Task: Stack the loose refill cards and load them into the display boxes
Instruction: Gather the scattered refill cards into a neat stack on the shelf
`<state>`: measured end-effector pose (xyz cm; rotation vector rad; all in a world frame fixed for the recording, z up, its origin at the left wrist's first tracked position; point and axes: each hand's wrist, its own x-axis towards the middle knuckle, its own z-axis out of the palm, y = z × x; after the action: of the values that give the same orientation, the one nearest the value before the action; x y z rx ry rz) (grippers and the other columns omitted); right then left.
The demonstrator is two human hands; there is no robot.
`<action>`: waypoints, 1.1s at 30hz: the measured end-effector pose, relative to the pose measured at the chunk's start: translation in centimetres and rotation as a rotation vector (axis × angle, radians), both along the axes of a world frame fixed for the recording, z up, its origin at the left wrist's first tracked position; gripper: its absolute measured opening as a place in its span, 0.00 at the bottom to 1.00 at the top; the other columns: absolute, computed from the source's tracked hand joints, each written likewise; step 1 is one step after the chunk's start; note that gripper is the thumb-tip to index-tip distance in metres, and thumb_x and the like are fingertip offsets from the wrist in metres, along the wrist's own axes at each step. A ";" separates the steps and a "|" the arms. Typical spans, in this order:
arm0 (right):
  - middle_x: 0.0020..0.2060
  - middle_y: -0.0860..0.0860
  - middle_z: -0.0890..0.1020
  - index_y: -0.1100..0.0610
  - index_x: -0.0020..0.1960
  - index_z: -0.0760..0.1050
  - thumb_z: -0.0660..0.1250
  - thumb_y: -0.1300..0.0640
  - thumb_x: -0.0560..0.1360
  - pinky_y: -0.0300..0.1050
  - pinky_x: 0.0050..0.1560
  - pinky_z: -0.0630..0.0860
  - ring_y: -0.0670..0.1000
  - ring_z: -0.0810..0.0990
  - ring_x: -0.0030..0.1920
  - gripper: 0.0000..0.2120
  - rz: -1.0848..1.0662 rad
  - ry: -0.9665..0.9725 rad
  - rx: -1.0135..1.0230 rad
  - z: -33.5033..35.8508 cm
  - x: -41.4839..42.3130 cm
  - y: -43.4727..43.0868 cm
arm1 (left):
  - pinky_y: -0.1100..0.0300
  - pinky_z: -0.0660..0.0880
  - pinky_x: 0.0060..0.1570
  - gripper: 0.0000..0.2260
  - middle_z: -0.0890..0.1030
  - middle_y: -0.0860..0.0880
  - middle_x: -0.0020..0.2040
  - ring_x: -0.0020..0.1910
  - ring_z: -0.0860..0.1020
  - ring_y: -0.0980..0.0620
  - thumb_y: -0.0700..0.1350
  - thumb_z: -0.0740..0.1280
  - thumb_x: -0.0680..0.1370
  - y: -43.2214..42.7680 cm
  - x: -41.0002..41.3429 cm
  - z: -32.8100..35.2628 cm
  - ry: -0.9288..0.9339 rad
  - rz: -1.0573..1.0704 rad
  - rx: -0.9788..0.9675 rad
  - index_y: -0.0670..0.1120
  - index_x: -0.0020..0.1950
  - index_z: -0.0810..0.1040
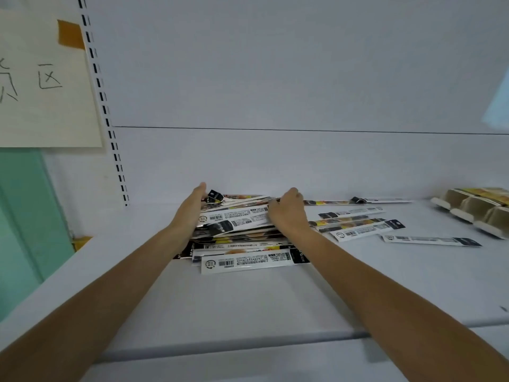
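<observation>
A messy pile of long, narrow refill cards (pixel 242 232) lies on the white shelf (pixel 248 299), printed in white, black and yellow with barcodes. My left hand (pixel 190 209) presses flat against the pile's left end, fingers straight. My right hand (pixel 287 212) rests on the pile's right part with its fingers curled over the top cards. Several more loose cards (pixel 358 226) lie scattered to the right of the pile. Cardboard display boxes (pixel 473 210) stand at the far right of the shelf.
The white back panel rises behind the shelf. A slotted upright rail (pixel 110 128) runs down at the left, beside a taped paper sign (pixel 44 78) with handwriting. A green surface (pixel 24 216) shows at the far left. The shelf's front edge (pixel 248 343) lies below my forearms.
</observation>
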<state>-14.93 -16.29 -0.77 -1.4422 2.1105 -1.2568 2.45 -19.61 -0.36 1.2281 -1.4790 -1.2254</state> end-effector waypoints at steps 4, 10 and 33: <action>0.70 0.63 0.56 0.68 0.70 0.53 0.55 0.70 0.74 0.52 0.68 0.65 0.62 0.62 0.68 0.26 0.028 -0.048 -0.022 0.5 -0.1 0.4 | 0.54 0.62 0.61 0.23 0.73 0.47 0.62 0.63 0.68 0.47 0.56 0.47 0.82 0.9 -0.2 1.2 -0.515 0.079 -0.327 0.43 0.68 0.67; 0.72 0.55 0.62 0.61 0.73 0.58 0.55 0.61 0.78 0.47 0.71 0.59 0.53 0.62 0.71 0.24 0.219 0.308 -0.012 2.6 -8.5 3.1 | 0.53 0.63 0.65 0.16 0.74 0.48 0.65 0.65 0.69 0.49 0.49 0.56 0.80 3.6 -4.3 3.8 -0.888 -0.025 -0.944 0.46 0.64 0.73; 0.65 0.58 0.69 0.60 0.70 0.59 0.56 0.60 0.76 0.50 0.63 0.65 0.57 0.66 0.64 0.22 0.315 0.855 0.048 -1.7 -25.7 5.9 | 0.58 0.64 0.58 0.26 0.69 0.52 0.68 0.65 0.67 0.53 0.60 0.58 0.77 8.4 -25.2 -0.3 -0.986 -0.402 -0.519 0.51 0.72 0.61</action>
<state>-40.63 -10.37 -2.51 -2.4678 2.1802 -0.4875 -22.72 -11.17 -0.69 1.2398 -2.6466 -0.3329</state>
